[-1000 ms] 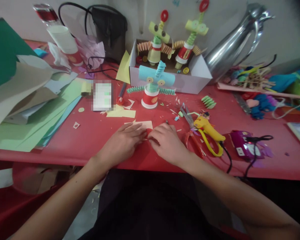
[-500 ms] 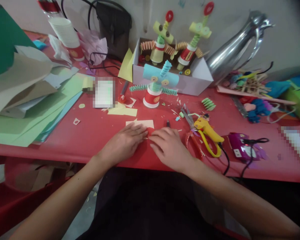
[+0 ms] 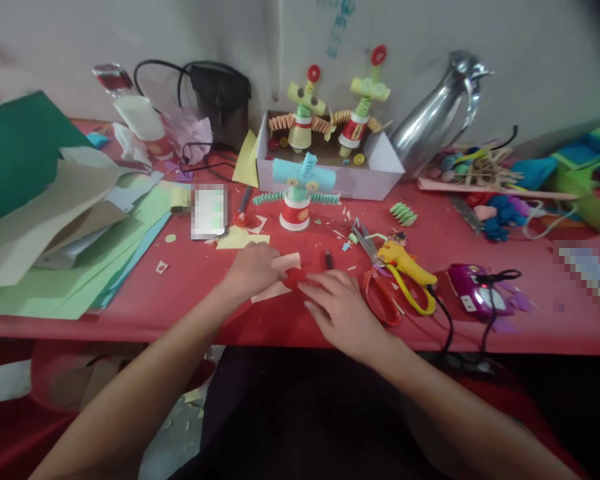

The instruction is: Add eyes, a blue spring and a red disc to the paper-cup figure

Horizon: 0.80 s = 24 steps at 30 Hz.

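My left hand point(image 3: 253, 270) lies fingers curled on a pale cream paper piece point(image 3: 280, 277) on the red table point(image 3: 180, 293). My right hand point(image 3: 337, 307) rests just to its right, fingertips pinching a small red paper piece point(image 3: 295, 277) between the two hands. A small dark pen-like item point(image 3: 329, 259) lies just beyond my right hand. Red-handled scissors point(image 3: 375, 280) and a yellow glue gun point(image 3: 405, 263) lie to the right of my right hand.
A paper-cup figure with blue arms point(image 3: 297, 197) stands ahead; two more stand in a white box point(image 3: 380, 170). Stacked coloured paper sheets point(image 3: 70, 227) cover the left. A metal jug point(image 3: 433, 117), black bag point(image 3: 220, 100), purple device point(image 3: 475, 290) with cable, and craft clutter fill the right.
The camera has tilted up and drawn back. My left hand has curled and slid slightly forward onto the cream paper; the red piece now shows between the hands.
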Available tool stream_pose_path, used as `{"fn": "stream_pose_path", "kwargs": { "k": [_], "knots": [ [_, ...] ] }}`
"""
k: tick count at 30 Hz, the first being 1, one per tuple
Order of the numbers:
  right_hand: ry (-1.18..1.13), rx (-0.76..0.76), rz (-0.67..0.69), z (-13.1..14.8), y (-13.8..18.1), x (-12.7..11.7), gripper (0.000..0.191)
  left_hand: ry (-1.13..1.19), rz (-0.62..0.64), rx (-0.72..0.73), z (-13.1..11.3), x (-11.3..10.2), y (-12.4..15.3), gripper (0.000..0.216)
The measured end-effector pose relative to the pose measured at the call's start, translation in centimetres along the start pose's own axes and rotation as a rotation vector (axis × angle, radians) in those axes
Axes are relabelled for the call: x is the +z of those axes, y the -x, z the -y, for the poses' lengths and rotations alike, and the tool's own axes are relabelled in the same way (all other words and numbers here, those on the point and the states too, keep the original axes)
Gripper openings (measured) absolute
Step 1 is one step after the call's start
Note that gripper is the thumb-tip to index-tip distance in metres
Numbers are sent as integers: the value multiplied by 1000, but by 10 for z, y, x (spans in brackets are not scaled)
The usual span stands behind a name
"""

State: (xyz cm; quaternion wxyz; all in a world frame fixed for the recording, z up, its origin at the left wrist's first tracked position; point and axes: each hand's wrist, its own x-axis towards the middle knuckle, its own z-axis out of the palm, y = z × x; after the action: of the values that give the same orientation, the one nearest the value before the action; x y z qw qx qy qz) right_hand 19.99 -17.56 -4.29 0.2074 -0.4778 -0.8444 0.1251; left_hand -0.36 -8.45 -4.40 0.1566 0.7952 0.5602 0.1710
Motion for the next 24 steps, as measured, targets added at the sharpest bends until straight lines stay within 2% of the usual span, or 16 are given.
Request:
{"fn": "stream_pose_path", "kwargs": {
  "k": [3,5,7,9,12,15,19,24],
  "knots": [
    [-283,142,-235,-3,-3,0,32,426,77,-273,-7,-14,14,29],
    [-554,257,-316,0,-8,1,37,803,76,-409,-16,-22,29,23],
    [-863,323,-291,6,-14,1,40,1103,76,-448,-28,-25,46,30],
    [-1101,345,-223,12,-19,0,31,1261,48,-460,-39,-24,60,34],
    [-1216,391,-215,19,-20,-5,20,1391,19,-475,-52,-19,74,35],
    [-1233,436,-250,18,-16,-8,20,1454,17,-476,-59,-19,80,38],
    [-1231,452,-218,13,-10,-10,22,1434,47,-488,-63,-20,78,35],
    [-1369,486,-193,13,-8,-16,29,1460,-93,-525,-72,-15,77,35]
  ]
}}
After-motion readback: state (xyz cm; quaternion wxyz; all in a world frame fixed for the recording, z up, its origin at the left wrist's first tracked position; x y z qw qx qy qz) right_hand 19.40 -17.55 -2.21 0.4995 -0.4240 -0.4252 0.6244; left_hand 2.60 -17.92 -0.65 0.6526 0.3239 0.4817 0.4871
